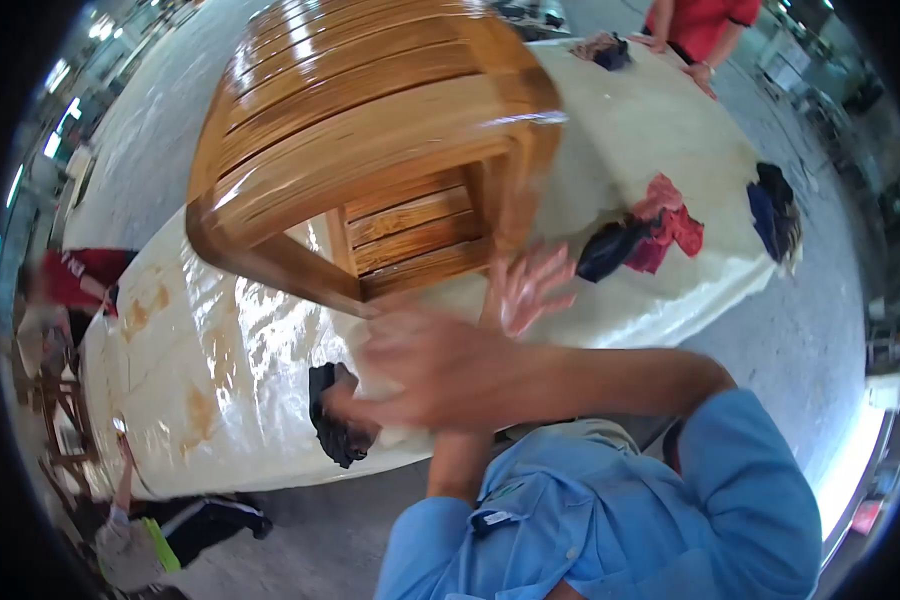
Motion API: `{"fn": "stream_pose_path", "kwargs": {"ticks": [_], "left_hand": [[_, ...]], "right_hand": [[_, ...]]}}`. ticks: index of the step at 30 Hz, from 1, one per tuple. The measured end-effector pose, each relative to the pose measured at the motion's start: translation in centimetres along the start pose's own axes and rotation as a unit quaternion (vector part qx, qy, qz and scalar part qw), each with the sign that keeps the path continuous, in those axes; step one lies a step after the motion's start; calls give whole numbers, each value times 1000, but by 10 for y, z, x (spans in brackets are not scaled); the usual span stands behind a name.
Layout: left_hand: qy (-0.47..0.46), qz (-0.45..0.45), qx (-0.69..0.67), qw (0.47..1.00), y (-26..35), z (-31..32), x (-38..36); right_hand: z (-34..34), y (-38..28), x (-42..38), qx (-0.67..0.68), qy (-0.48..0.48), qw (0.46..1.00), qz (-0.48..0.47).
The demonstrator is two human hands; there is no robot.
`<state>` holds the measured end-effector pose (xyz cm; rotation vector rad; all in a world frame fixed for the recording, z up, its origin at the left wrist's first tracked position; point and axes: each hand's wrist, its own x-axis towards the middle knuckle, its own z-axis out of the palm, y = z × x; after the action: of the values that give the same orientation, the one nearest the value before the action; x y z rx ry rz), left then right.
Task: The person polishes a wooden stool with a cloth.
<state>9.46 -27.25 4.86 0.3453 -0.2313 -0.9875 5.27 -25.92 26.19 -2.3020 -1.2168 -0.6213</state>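
Observation:
My arms cross in front of my blue shirt. My left hand (532,290) shows its palm with the fingers spread, beside the lower right corner of a glossy wooden slatted stool (370,150); nothing is in it. Above the left forearm, my right hand (420,370) is smeared by motion, so its finger shape is unclear. It is close to a dark cloth bundle (338,425) at the table's near edge; contact cannot be made out. The stool stands on the plastic-covered table (180,390), its lower slats showing through the frame.
Dark and red cloths (660,225), another dark cloth (773,215) and a small bundle (602,50) lie on the table. A person in red (705,30) stands at the far side, another in dark red (80,278) at left, and a third person (130,548) at lower left.

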Motion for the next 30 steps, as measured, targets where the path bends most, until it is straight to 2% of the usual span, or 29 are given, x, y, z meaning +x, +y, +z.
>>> {"fn": "stream_pose_path", "kwargs": {"ticks": [1,2,3,4,5,6,7,8,10,11,12,14,15,17,18,19,20,22,24,26,28,30], "left_hand": [[65,-38,147,986,1,-12,-29],[189,-53,375,906,11,-12,-67],[255,-29,340,905,34,8,-104],[366,58,379,848,43,-9,-145],[437,170,473,746,52,-46,-200],[503,255,610,557,75,-74,-247],[576,184,730,317,89,-59,-267],[602,101,790,52,98,-43,-278],[618,-15,716,325,104,-69,-302],[572,-5,774,272,93,-87,-306],[560,-57,809,168,82,-79,-296],[554,-50,810,186,82,-96,-308],[551,-52,812,185,83,-109,-323],[632,105,586,497,102,-134,-342],[627,102,589,499,110,-132,-338],[614,199,451,617,117,-121,-328],[576,289,291,708,126,-106,-313],[554,294,264,733,148,-75,-276],[527,299,280,745,166,-83,-259],[494,302,295,760,170,-97,-249],[459,308,311,773,172,-108,-244],[452,311,336,766,175,-115,-239]], "right_hand": [[-26,21,-43,-21,-10,999,45],[-53,41,-85,-43,-22,995,90],[-70,62,-126,-71,17,975,210],[-78,92,-184,-86,46,946,309],[-78,129,-253,-144,15,896,420],[-73,162,-317,-177,-26,859,480],[-75,185,-340,-151,-129,779,594],[-62,197,-342,-139,-130,786,588],[-23,211,-347,-169,-225,705,651],[2,210,-355,-152,-221,708,654],[25,206,-369,-158,-156,731,646],[52,191,-392,-184,-32,763,619],[56,176,-393,-182,-32,761,622],[60,156,-375,-61,190,742,640],[53,143,-350,-64,192,738,644],[37,121,-310,36,276,715,641],[22,103,-270,133,357,682,624],[5,68,-206,115,326,710,613],[35,46,-166,153,404,727,534],[51,22,-105,147,401,750,506],[74,20,-53,64,401,789,462],[104,54,-9,90,474,774,410]]}}
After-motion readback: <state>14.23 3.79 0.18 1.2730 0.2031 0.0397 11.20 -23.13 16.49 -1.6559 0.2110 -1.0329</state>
